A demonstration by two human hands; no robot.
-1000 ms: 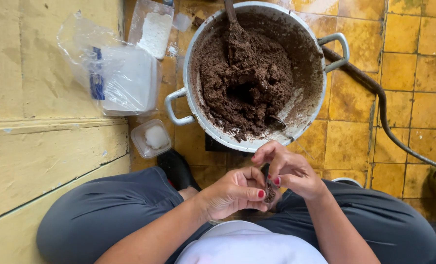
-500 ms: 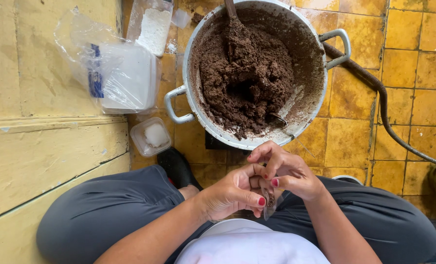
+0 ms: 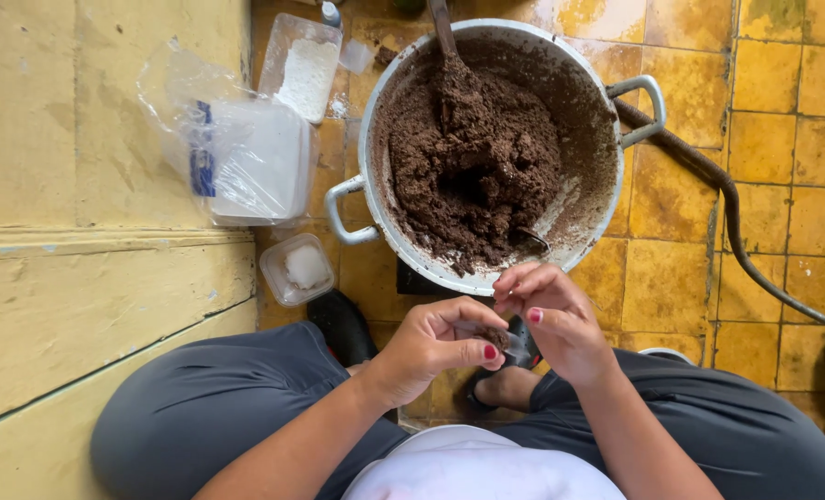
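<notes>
The left hand (image 3: 435, 347) is pinching a small brown lump of mixture (image 3: 495, 336) between thumb and fingers, just below the near rim of the big metal pot (image 3: 375, 111), with the right hand (image 3: 551, 315) curling over the lump, fingertips touching it; whether it grips is unclear. The lump looks roundish. The pot is sitting on yellow floor tiles (image 3: 773, 139), a spoon (image 3: 442, 37) standing in its brown mass; lidded tubs (image 3: 297, 268) are lying left of the pot.

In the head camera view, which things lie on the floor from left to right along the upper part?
Clear plastic bag → big metal pot of brown mixture → dark hose.
</notes>
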